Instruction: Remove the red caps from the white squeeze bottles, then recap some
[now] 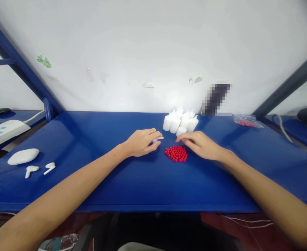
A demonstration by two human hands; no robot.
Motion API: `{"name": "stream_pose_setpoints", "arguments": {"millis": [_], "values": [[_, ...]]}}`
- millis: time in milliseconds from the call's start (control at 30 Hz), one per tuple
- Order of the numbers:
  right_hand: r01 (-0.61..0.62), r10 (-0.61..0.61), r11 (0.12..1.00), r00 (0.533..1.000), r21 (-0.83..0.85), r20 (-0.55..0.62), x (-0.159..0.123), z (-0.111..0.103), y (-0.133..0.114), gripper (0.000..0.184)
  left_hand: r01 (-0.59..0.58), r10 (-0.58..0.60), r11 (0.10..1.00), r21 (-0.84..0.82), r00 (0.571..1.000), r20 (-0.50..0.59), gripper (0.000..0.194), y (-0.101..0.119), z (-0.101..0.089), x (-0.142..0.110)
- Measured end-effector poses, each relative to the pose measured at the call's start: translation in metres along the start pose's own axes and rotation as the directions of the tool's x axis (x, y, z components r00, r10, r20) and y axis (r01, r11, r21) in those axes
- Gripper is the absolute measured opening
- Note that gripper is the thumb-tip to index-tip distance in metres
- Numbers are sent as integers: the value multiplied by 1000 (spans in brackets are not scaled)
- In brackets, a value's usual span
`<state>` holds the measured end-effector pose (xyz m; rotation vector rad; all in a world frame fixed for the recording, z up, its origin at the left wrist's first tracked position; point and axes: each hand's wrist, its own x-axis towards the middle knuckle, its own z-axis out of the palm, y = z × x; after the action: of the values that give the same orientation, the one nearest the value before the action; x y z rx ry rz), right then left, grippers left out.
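My left hand point(144, 142) is closed around a small white squeeze bottle point(155, 140), most of it hidden by the fingers; its thin nozzle points right. My right hand point(198, 143) hovers at the right of a heap of small red caps point(176, 153), its fingers curled and bent together. Whatever those fingertips may hold is hidden or too small to make out. Just behind them a single white bottle point(181, 131) lies with its round end toward me. Several more white bottles with thin nozzles point(174, 123) are clustered behind it.
On the blue table point(132, 188), a white earphone case point(23, 156) and two earbuds point(49, 167) lie at left. A white power strip point(6, 132) is beyond the left edge. A clear bag with red pieces point(247, 122) sits at back right. The wall point(122, 55) closes off the back.
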<state>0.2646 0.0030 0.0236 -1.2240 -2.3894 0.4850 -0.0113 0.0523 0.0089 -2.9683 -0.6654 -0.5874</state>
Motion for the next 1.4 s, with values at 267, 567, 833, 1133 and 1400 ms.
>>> {"name": "stream_pose_setpoints", "arguments": {"millis": [267, 567, 833, 1133, 1400], "values": [[121, -109, 991, 980, 62, -163, -3, 17, -35, 25, -142, 139, 989, -30, 985, -98, 30, 35, -7, 8], [-90, 28, 994, 768, -64, -639, -2, 4, -3, 16, 96, -116, 976, -194, 989, -90, 22, 25, -3, 4], [-271, 170, 957, 813, -103, -557, 12, 1, 16, 15, 122, -131, 978, -168, 991, -39, 32, 13, 4, 3], [16, -26, 999, 958, -37, -285, 2, 9, -22, 23, -20, 14, 998, -60, 995, -101, 35, 22, 6, 5], [90, -101, 988, 991, -122, -90, 5, 18, -41, 25, -77, 57, 990, -122, 985, -161, 39, 26, 6, 7]]}}
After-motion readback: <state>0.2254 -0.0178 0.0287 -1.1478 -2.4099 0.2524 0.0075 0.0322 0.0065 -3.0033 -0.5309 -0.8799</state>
